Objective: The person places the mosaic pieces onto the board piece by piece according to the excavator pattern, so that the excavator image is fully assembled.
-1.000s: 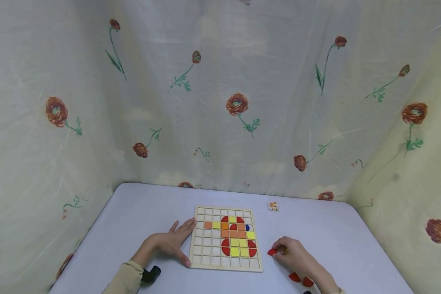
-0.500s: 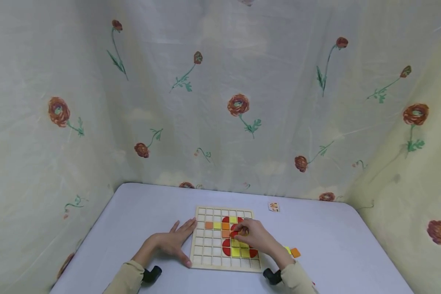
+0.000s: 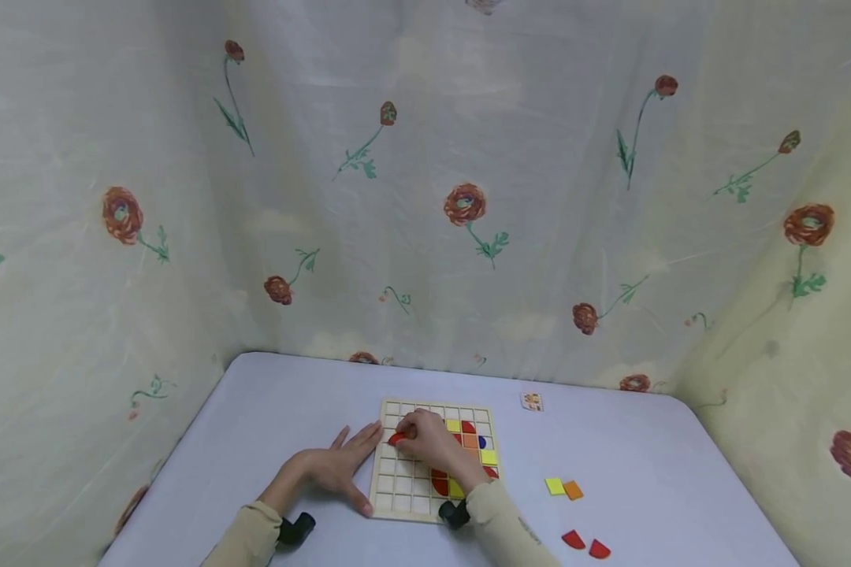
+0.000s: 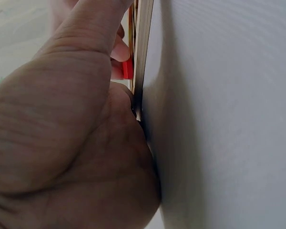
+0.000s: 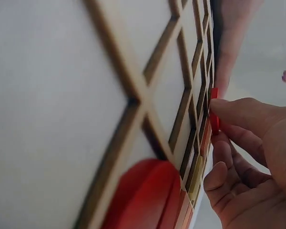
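A light wooden grid board (image 3: 397, 513) lies on the table, with red, yellow, orange and blue tiles set in its right-hand cells. My left hand (image 3: 333, 472) is spread along its left side, fingertips and thumb at the frame. Over the left part of the grid, my right hand (image 3: 434, 445) pinches a red quarter-circle tile (image 3: 395, 439) between thumb and fingers. In the right wrist view that tile (image 5: 214, 112) stands on edge by the far cells, and red tiles (image 5: 145, 195) sit close to the camera. My right forearm hides several filled cells.
Right of the board lie a yellow square tile (image 3: 555, 487) and an orange one (image 3: 573, 490). Two red quarter-circle tiles (image 3: 573, 539) are nearer the front. A small picture card (image 3: 532, 402) lies behind on the right. A flowered curtain (image 3: 411, 236) surrounds the table.
My right hand has carried the red tile from the table right of the board leftward across the grid to its left columns. My left hand has stayed in place.
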The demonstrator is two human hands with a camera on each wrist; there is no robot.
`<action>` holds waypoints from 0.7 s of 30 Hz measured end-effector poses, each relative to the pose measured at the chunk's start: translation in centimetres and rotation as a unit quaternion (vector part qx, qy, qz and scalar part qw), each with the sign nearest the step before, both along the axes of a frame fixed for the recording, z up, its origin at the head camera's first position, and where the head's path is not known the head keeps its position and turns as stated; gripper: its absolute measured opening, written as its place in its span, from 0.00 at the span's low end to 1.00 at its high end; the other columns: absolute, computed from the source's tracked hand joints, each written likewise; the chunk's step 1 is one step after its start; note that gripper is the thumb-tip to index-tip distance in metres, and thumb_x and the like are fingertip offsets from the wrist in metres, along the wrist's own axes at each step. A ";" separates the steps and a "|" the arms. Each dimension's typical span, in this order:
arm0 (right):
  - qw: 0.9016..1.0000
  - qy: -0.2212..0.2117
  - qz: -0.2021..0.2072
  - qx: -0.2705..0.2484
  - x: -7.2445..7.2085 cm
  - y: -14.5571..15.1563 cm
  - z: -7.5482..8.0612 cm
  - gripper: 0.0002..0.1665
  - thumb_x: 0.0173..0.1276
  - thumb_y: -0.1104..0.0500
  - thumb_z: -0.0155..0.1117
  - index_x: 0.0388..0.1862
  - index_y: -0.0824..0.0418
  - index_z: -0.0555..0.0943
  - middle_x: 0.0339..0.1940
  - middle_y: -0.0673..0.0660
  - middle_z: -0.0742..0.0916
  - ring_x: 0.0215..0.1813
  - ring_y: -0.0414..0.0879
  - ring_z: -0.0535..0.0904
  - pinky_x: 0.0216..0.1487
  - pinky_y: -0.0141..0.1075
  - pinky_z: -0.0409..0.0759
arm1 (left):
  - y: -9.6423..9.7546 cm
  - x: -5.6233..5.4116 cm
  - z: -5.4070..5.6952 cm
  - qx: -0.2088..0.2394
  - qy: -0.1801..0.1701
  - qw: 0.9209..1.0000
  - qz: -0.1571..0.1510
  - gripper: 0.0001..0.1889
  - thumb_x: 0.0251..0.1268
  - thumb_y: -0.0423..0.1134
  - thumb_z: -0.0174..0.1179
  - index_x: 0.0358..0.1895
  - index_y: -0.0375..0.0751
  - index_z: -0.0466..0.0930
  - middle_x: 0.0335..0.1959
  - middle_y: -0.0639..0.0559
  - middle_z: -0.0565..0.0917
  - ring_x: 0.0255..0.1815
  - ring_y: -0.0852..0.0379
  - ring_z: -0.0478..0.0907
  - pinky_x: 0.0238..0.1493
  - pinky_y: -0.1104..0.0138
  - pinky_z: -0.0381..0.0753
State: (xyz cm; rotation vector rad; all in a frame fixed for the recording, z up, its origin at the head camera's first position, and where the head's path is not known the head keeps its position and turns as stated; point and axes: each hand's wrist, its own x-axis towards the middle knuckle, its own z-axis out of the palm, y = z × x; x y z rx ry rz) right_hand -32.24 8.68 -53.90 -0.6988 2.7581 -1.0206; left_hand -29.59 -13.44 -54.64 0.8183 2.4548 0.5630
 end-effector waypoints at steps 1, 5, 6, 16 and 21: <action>1.000 -0.001 -0.002 0.001 -0.1 -0.2 -0.1 0.11 0.62 0.60 0.68 0.43 0.61 0.85 0.37 0.50 0.83 0.35 0.37 0.76 0.37 0.27 0.78 | 0.0 0.0 0.0 -0.001 -0.001 1.000 0.000 0.67 0.44 0.66 0.70 0.78 0.39 0.34 0.80 0.46 0.34 0.80 0.48 0.29 0.77 0.45 0.28; 1.000 0.006 -0.005 0.014 -0.4 -0.6 -0.3 0.10 0.63 0.60 0.68 0.43 0.60 0.85 0.37 0.51 0.82 0.35 0.38 0.75 0.37 0.28 0.78 | 0.1 -0.1 -0.2 -0.003 0.001 1.000 0.001 0.67 0.44 0.67 0.70 0.78 0.39 0.34 0.80 0.47 0.34 0.81 0.49 0.29 0.77 0.45 0.28; 1.000 0.007 -0.005 0.018 -0.5 -0.7 -0.3 0.10 0.64 0.60 0.68 0.43 0.60 0.85 0.37 0.51 0.82 0.35 0.39 0.74 0.37 0.28 0.77 | 0.1 -0.1 -0.2 -0.003 0.001 1.000 0.003 0.67 0.43 0.67 0.70 0.78 0.40 0.34 0.80 0.47 0.34 0.81 0.49 0.29 0.77 0.46 0.28; 0.999 -0.027 0.008 0.024 -1.6 -1.0 -0.6 0.09 0.65 0.61 0.66 0.44 0.54 0.86 0.37 0.47 0.83 0.37 0.40 0.75 0.40 0.30 0.77 | -0.1 -0.1 -0.3 -0.002 -0.001 1.000 0.003 0.67 0.43 0.67 0.70 0.78 0.41 0.34 0.80 0.47 0.34 0.81 0.49 0.29 0.77 0.45 0.28; 0.999 -0.034 0.012 0.020 -1.6 -0.8 -0.4 0.10 0.64 0.60 0.66 0.44 0.54 0.85 0.37 0.47 0.84 0.37 0.41 0.75 0.40 0.31 0.77 | 0.0 -0.1 -0.2 0.000 -0.001 1.000 0.002 0.67 0.43 0.67 0.69 0.78 0.41 0.34 0.80 0.48 0.34 0.80 0.49 0.29 0.77 0.45 0.27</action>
